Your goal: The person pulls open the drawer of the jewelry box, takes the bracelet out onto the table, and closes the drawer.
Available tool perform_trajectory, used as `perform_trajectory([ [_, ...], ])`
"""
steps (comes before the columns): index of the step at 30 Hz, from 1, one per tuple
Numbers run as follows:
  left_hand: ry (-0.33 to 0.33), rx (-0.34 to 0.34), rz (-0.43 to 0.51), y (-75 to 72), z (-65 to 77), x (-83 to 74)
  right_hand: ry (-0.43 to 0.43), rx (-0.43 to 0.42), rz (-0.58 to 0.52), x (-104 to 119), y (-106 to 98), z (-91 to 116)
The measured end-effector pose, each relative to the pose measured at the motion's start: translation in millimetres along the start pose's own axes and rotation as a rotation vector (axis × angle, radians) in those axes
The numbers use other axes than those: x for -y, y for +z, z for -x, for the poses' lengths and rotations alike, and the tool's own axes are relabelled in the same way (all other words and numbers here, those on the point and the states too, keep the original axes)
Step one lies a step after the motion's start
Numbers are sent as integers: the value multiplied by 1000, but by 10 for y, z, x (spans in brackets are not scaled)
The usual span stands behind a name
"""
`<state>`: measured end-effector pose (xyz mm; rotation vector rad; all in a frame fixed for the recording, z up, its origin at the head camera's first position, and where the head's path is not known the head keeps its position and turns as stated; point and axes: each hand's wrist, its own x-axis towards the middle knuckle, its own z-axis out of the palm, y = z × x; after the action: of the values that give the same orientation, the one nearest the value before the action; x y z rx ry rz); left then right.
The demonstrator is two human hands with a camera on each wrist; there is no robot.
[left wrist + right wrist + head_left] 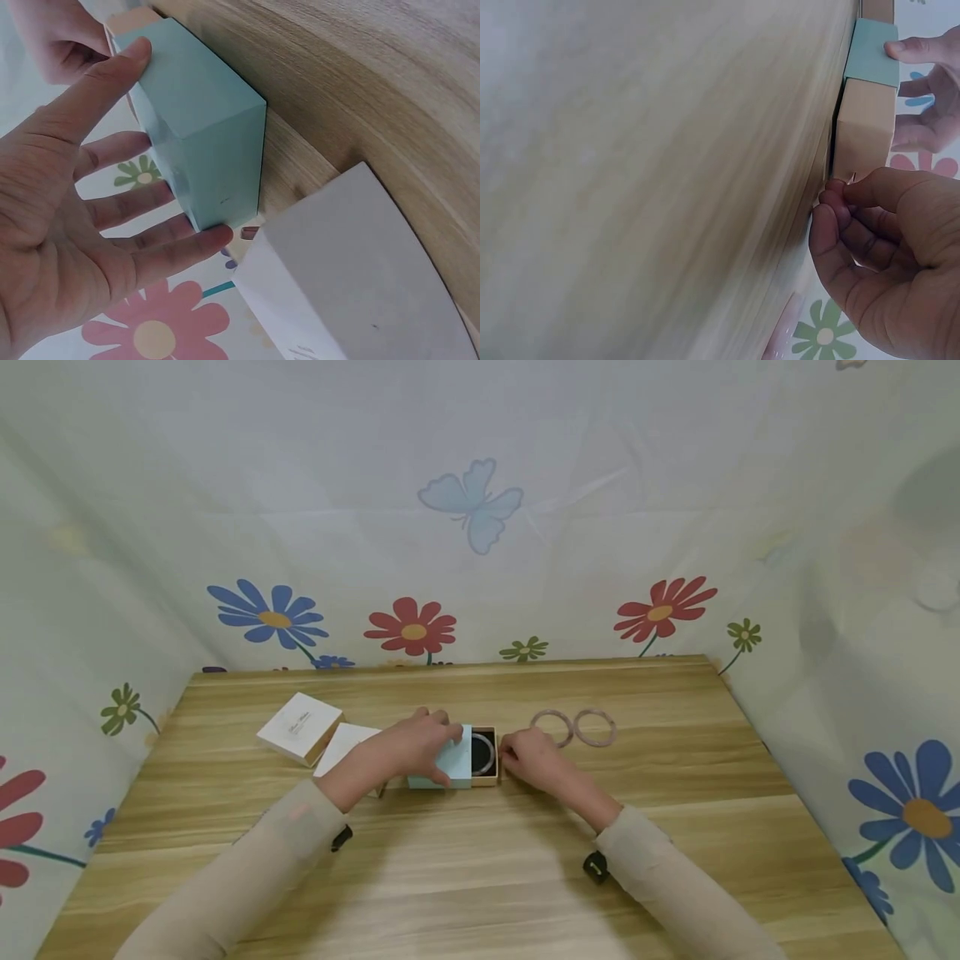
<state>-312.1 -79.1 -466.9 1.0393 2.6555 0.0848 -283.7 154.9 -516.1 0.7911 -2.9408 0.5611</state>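
A light-blue box sleeve (pixel 440 772) lies around a tan cardboard drawer (pixel 865 124) that sticks out to the right. A bangle (pixel 492 754) sits on the drawer's dark lining. My left hand (pixel 416 745) grips the sleeve, thumb on the near side and fingers spread across the top and far side. At the drawer's outer end, the thumb and forefinger of my right hand (pixel 538 762) pinch what looks like a small pull tab, mostly hidden by the fingertips. Behind the right hand lie two loose pinkish bangles, a partly covered one (pixel 572 727) and another (pixel 614 727).
To the left are two white-topped boxes: one with printed lettering (pixel 300 727), and another (pixel 347 745) partly under my left forearm. The wooden table (pixel 480 877) meets a flowered cloth backdrop (pixel 585 552) at its back edge.
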Motion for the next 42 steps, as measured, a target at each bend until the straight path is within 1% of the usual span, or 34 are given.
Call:
perform_trajectory([
  [5,-5,-8,-12,14,-14,18,-1,-3,5,-41,-17,19],
  [11,-9,-7,-3,23,-3,24,48,40,-27,-70,-63,55],
  [14,-5,-9,0,25,1,23,53,34,-18,-85,-93,81],
  [21,1,-9,12,14,5,13,12,-4,32,-144,-138,145],
  [26,-4,-9,19,5,5,-2,-4,-16,43,-175,-159,171],
  [36,15,-22,29,-7,32,-3,20,10,23,-202,-163,171],
  [42,7,-27,38,-8,38,-1,31,37,18,-202,-191,165],
])
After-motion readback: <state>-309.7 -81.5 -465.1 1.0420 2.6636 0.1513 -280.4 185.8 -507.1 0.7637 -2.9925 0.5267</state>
